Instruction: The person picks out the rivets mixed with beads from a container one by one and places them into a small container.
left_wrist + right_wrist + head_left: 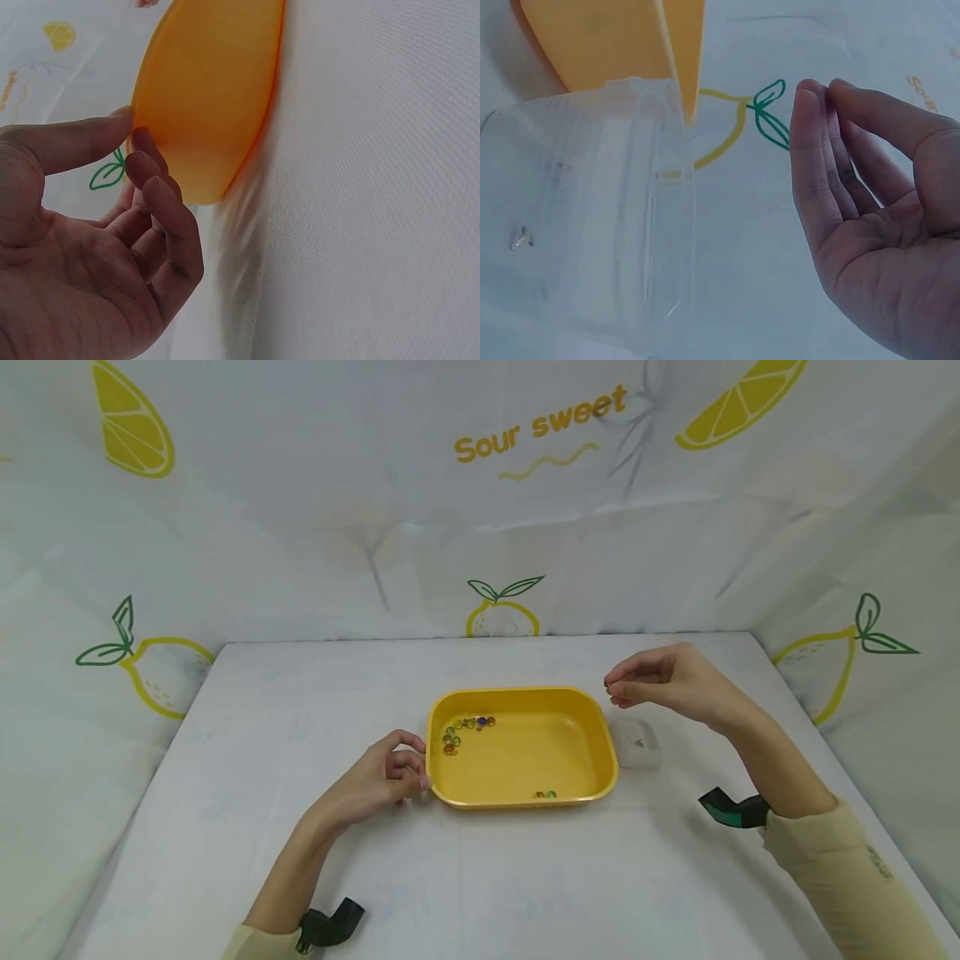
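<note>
A yellow tray point(525, 760) lies on the white table, with several glass marbles point(457, 741) along its left side and a couple more point(551, 793) by the front wall. My left hand point(382, 781) holds the tray's left rim; in the left wrist view, the thumb point(82, 142) is at the edge and the fingers curl beside the wall. Raised above the tray's right end is my right hand point(667, 681), thumb and fingertips together. A small dark marble point(607, 684) shows at those tips in the head view; fingers hide it in the right wrist view.
A clear plastic box point(637, 747) stands against the tray's right side, with a small mark or bit on its bottom. White cloth point(337, 543) printed with lemons hangs behind the table and at both sides.
</note>
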`<state>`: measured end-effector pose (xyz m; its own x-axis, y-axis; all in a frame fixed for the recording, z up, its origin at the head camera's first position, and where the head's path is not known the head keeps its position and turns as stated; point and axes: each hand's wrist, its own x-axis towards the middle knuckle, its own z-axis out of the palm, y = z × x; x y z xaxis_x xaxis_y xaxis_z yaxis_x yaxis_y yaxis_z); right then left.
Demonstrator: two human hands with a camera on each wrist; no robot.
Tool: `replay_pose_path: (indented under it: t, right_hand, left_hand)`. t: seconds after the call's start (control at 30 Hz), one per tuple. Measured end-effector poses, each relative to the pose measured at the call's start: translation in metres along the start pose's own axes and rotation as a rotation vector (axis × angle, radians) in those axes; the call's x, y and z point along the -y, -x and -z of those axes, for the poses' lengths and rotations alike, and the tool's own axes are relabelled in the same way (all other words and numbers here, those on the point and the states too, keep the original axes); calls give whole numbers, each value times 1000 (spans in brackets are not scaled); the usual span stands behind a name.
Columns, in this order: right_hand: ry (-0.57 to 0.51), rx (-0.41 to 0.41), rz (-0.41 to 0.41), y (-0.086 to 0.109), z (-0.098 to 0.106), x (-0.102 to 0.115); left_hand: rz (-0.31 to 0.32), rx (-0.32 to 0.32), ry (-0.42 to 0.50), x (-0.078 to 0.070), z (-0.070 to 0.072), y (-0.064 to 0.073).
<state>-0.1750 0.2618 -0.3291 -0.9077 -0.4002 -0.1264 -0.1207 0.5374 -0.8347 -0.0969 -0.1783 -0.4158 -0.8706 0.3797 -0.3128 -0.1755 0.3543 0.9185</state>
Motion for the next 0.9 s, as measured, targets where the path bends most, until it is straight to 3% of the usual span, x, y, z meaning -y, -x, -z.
replay_pose_path:
  t: [0.27,0.9]
  right_hand:
    - [-24,-17,-15,12,7,-17]
    - [-34,-16,-63,11,11,-31]
  left_hand:
    - [1,4,-12,-2,0,-1]
    - [6,7,-4,0,0,-1]
